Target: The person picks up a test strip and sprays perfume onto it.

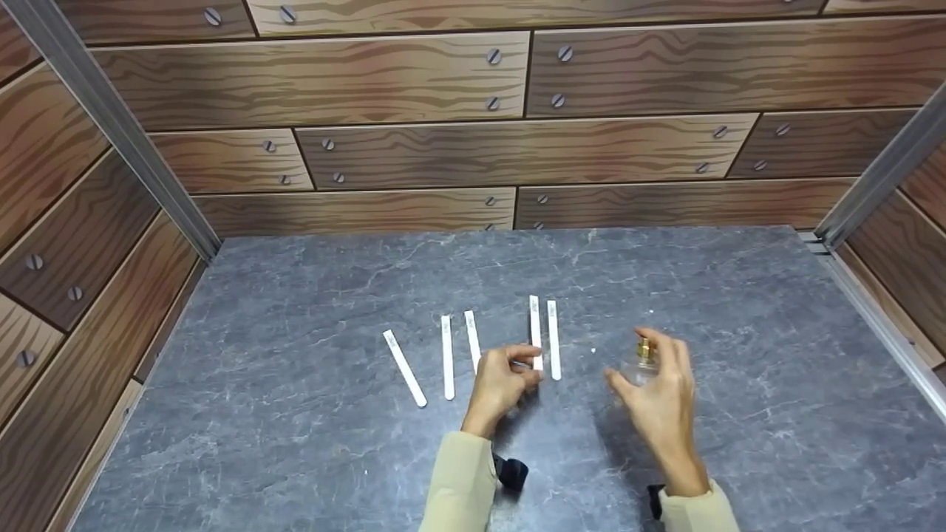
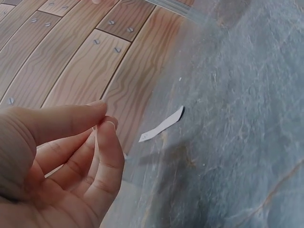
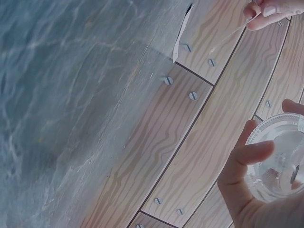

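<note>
Between thumb and fingers, my left hand (image 1: 501, 384) pinches the lower end of a white paper test strip (image 1: 535, 318), which also shows as a thin strip (image 3: 232, 35) in the right wrist view. Just right of it lies another strip (image 1: 554, 340), seen in the left wrist view as a white strip (image 2: 164, 126). My right hand (image 1: 665, 391) grips a clear glass perfume bottle (image 1: 637, 372) with a gold spray nozzle (image 1: 645, 349); its index finger lies by the nozzle top. In the right wrist view the round ridged bottle base (image 3: 278, 190) faces the camera.
Left of my left hand three more strips lie spaced on the grey marbled table (image 1: 295, 443): a slanted strip (image 1: 405, 368), a straight strip (image 1: 447, 358) and a partly hidden strip (image 1: 471, 336). Wood-patterned panels (image 1: 414, 151) enclose the back and sides.
</note>
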Motion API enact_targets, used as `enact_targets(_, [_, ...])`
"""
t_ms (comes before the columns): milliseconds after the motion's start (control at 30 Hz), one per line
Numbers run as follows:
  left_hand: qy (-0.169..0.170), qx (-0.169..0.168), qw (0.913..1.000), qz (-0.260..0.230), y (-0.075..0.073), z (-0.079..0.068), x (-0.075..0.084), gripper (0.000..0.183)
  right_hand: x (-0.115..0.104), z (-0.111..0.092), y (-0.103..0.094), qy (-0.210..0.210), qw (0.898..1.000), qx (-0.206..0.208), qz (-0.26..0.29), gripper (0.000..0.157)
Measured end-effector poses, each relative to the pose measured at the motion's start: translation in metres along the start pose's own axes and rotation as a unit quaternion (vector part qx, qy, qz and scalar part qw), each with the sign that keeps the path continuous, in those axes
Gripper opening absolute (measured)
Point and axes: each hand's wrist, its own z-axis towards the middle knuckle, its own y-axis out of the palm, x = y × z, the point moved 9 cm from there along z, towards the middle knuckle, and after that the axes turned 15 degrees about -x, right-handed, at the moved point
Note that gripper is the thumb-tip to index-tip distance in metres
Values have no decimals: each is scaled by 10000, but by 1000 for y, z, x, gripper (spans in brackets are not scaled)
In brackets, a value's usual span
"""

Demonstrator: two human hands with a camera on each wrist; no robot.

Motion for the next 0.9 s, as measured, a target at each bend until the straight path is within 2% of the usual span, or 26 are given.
enact_targets(200, [16,87,10000,18,0,2,-2,19,-1,0,1,-94,10000,4,2,67])
enact_targets(433, [8,175,9998,72,2,4,-4,14,-2,0,2,-167,9999,24,-9,67])
enact_targets(733, [-160,48,9998,52,5,5,-8,22,-2,0,1,-167,9998,59,-9,67])
enact_targets(900, [-263,-24,9992,288,5,2,-7,25,-1,0,0,-170,9998,57,3,67])
